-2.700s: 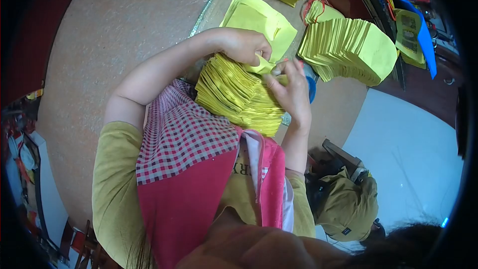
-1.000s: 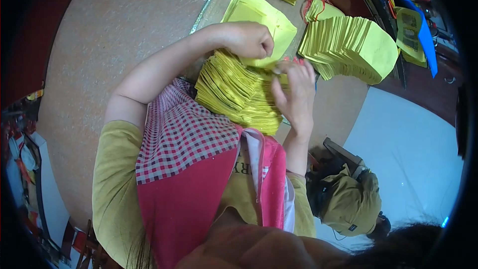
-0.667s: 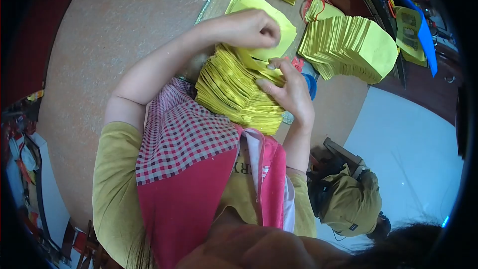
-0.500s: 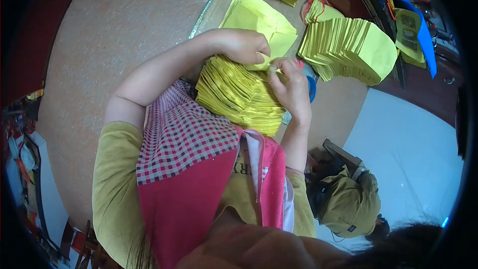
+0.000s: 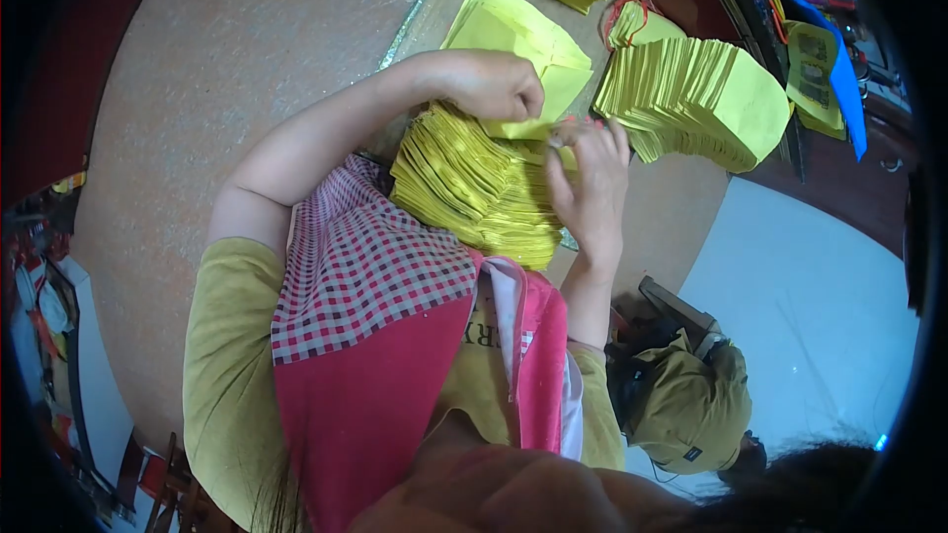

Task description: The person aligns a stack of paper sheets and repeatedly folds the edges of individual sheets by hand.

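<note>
While your left hand (image 5: 492, 85) was curled, hold unclear, and right hand (image 5: 592, 186) spread, a nudge risked toppling the paper pile (image 5: 466, 178).

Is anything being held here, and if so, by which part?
It cannot be told: the left hand is curled over yellow paper, the right hand is at the edge of the yellow bundle; any grip is unclear.

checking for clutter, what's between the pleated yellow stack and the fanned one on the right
In the head view: the right hand and, near it, something red.
</note>
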Demonstrator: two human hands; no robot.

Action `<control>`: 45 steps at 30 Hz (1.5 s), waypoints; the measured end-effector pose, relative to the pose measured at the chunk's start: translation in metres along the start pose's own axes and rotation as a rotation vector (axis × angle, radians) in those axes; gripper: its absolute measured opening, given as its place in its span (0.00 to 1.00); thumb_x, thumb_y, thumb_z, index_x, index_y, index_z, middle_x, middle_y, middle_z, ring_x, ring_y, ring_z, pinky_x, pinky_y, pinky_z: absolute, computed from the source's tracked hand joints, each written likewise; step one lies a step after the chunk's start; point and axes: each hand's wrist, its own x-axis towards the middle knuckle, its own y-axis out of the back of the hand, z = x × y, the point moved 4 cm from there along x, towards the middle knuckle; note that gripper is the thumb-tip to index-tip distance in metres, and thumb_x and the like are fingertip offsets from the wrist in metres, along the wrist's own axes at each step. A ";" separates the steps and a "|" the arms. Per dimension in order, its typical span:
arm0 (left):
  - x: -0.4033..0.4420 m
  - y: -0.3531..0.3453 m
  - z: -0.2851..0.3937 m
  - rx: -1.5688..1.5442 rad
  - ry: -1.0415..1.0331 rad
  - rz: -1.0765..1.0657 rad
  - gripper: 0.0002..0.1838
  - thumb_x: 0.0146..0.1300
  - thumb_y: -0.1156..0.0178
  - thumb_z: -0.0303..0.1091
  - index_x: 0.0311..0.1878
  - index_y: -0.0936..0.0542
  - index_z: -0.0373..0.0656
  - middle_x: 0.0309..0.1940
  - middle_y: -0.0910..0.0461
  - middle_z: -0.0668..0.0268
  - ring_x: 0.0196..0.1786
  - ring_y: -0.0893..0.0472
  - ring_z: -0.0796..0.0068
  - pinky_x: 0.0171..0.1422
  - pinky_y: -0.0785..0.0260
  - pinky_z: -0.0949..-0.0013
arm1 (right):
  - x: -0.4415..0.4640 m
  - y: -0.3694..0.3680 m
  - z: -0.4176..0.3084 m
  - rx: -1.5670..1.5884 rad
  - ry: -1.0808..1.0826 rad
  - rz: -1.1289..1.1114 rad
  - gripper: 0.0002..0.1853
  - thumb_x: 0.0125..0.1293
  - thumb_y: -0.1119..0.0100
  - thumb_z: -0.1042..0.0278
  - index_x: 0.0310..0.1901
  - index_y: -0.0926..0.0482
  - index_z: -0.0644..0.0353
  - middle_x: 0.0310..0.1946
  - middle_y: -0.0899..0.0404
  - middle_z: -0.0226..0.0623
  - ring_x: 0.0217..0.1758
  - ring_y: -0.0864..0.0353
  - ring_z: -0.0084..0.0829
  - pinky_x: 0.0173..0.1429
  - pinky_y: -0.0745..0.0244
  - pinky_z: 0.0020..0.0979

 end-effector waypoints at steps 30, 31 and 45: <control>0.003 -0.008 0.001 -0.053 0.011 -0.102 0.11 0.62 0.40 0.33 0.42 0.18 0.35 0.31 0.16 0.57 0.35 0.16 0.63 0.45 0.26 0.60 | -0.002 0.000 0.007 0.058 -0.032 -0.005 0.07 0.60 0.35 0.72 0.38 0.23 0.59 0.33 0.17 0.37 0.42 0.17 0.41 0.73 0.41 0.51; 0.006 -0.003 -0.002 0.050 0.015 -0.001 0.11 0.62 0.40 0.33 0.41 0.17 0.36 0.30 0.16 0.57 0.34 0.17 0.61 0.44 0.26 0.59 | -0.003 0.005 0.002 0.016 0.031 0.017 0.07 0.59 0.35 0.72 0.38 0.22 0.59 0.35 0.17 0.37 0.45 0.18 0.41 0.72 0.40 0.51; 0.000 -0.003 0.006 0.094 0.091 -0.089 0.17 0.63 0.41 0.34 0.51 0.19 0.32 0.39 0.15 0.51 0.45 0.16 0.60 0.53 0.25 0.63 | -0.001 -0.020 0.026 0.309 -0.234 -0.153 0.12 0.58 0.31 0.66 0.38 0.23 0.63 0.34 0.19 0.43 0.42 0.19 0.47 0.49 0.25 0.41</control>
